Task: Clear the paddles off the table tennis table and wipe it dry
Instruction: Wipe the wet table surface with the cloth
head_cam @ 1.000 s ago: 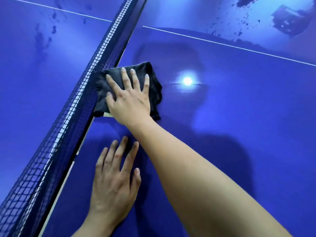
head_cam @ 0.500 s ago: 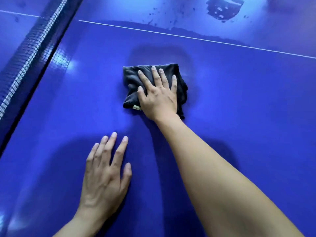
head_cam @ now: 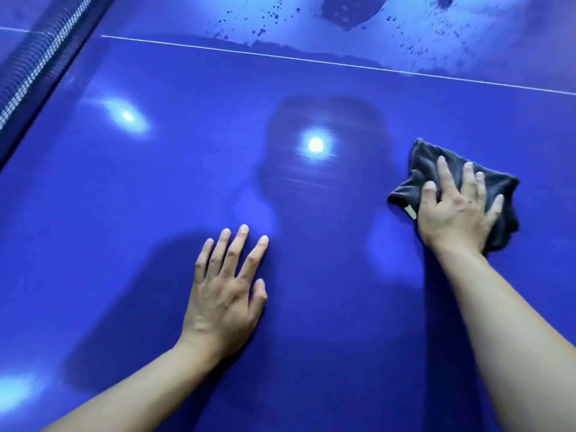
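Right hand (head_cam: 458, 210) flat on a folded dark grey cloth (head_cam: 430, 169), on the glossy blue table tennis table (head_cam: 124, 213)

Fingers spread, it presses the cloth at the right; nothing is clasped. The left hand (head_cam: 226, 294) lies open, palm down, on bare surface. Dark wet patches (head_cam: 346, 10) sit beyond the white line (head_cam: 280, 57); the black net (head_cam: 40, 60) crosses the upper left
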The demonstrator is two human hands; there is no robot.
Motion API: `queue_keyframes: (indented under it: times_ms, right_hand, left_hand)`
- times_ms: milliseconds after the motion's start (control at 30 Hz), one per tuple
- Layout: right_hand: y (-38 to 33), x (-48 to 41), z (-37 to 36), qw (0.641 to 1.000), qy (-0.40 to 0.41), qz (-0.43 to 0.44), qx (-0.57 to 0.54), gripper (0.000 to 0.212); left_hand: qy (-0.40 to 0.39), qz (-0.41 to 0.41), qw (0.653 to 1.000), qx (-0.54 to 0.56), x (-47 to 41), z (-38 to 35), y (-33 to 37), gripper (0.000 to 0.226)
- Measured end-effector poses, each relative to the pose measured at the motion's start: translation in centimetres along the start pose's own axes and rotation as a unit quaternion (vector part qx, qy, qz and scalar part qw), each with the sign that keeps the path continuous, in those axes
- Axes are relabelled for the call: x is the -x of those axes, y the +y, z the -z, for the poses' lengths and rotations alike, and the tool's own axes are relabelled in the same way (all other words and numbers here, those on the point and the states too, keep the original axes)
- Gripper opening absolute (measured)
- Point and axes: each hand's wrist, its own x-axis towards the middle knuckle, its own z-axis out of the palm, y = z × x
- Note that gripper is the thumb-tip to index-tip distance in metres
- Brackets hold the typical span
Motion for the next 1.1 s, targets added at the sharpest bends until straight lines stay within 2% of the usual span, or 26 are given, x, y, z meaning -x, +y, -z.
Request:
queue_keyframes:
  times_ms: [133,300,367,667,767,933,1033,1100]
  right_hand:
    - [1.8,0.8,0.7,1.0,-0.002,-0.018,0.01,0.064]
    - [-2.4,3.5,0.2,1.0,-0.017,-0.001,0.017,0.068]
    - [-5.9,5.5,-0.8,0.999,-0.019,0.026,0.018,0.066]
    - [-28.7,13.9,-6.8,0.982,-0.028,0.181,0.044,0.066]
    - [-36.9,16.9,-8.3,0.972,-0.046,0.228,0.043,0.066]
    - [-48.8,24.8,-11.2,0.936,-0.074,0.342,0.025,0.063]
    - [-52.3,29.9,-12.3,0.902,-0.075,0.425,0.026,0.061]
    - [-53.0,30.7,-12.5,0.898,-0.078,0.432,0.017,0.06]
  left_hand:
    - [-0.009,-0.004,1.0,0.011,-0.1,0.0,-0.2,0.062]
    - [-0.058,-0.067,0.995,0.043,0.3,1.0,-3.8,0.065]
    - [-0.056,-0.062,0.996,0.034,0.9,1.6,-6.7,0.065]
    - [-0.004,0.077,0.996,0.054,11.2,4.7,-20.2,0.065]
    - [0.008,0.09,0.995,0.052,14.1,5.2,-23.8,0.064]
    - [0.031,0.077,0.992,0.095,15.9,5.3,-26.0,0.06]
    - [0.035,0.089,0.99,0.104,15.9,5.2,-25.9,0.058]
    - [0.037,0.088,0.99,0.101,15.9,5.1,-25.9,0.055]
